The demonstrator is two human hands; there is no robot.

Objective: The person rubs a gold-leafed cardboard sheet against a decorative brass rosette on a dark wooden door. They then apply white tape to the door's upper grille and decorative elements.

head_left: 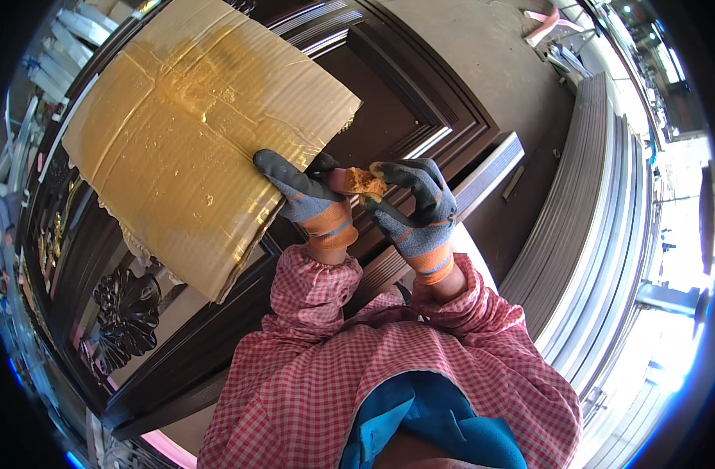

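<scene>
Both my hands wear grey gloves with dark fingertips and orange cuffs. They meet over the dark brown panelled door, near the right edge of a cardboard sheet (139,148) smeared with gold paint. My left hand (314,199) is closed on a small pinkish piece (340,180), whose kind I cannot make out. At its right end is a rough, crumbly orange lump (365,182). My right hand (416,207) pinches this lump between thumb and forefinger, its other fingers curled above. Part of the pinkish piece is hidden by my left glove.
The dark door (396,86) with moulded frames lies under the cardboard. A black flower-shaped ornament (127,316) sits at lower left. Long grey metal profiles (576,211) are stacked on the right. A pink strip (546,25) lies on the floor at the far right.
</scene>
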